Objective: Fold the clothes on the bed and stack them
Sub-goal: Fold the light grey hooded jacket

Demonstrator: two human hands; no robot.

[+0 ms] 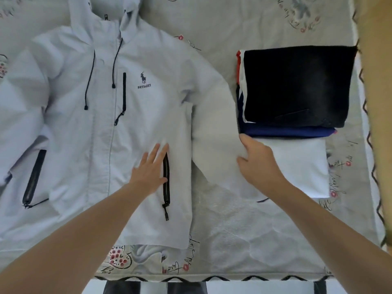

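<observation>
Jacket [101, 124] lay flat mid-bed; left hand [150, 168] pressed flat, fingers straight; right hand [256, 162] pinched sleeve [214, 134] (stack [297, 85] near right edge). Next: sleeve folds across.

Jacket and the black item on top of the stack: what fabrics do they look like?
Hooded jacket: looks like a thin, smooth woven shell, matte pale lilac-white, with fine crisp wrinkles and black zipper pulls. Black folded garment: seems a thicker, soft matte fabric, possibly denim or knit, and shows a faint stitched seam; unclear.
</observation>
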